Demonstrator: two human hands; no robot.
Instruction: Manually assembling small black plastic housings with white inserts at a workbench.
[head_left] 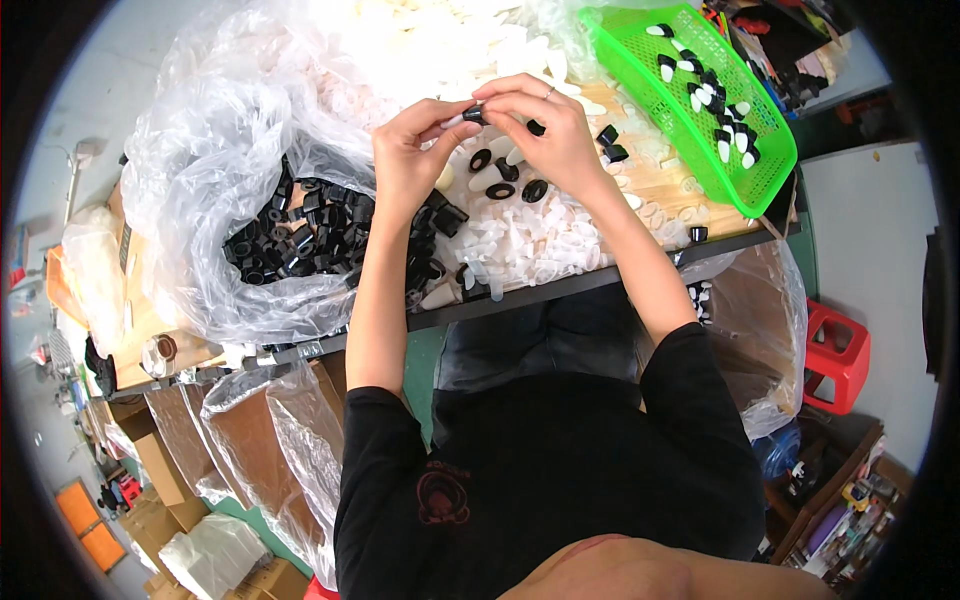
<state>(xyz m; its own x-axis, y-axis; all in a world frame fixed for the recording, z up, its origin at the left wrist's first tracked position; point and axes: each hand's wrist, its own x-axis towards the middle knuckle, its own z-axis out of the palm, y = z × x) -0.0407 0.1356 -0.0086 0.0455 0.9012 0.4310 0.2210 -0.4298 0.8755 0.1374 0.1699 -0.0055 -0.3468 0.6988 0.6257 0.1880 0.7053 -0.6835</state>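
Above the table, both hands meet over a small black cap (474, 115) with a white piece (453, 122) at its left end. My left hand (418, 145) is closed, pinching the white end between thumb and fingers. From the other side, the fingertips of my right hand (548, 125) close on the black cap. Another black part (536, 128) shows by the right palm; whether it is held I cannot tell. Below the hands lie black rings (500, 190) and a heap of translucent white plastic pieces (545, 240). Many black caps (310, 225) spill from a clear plastic bag (215, 215) left of my left forearm.
A green basket (775, 165) at the far right holds black-and-white assembled pieces (738, 135). Loose black caps (612, 150) lie beside it. Pale pieces cover the far table. Plastic-lined boxes (765, 320) stand below the front edge, with a red stool (838, 355) at right.
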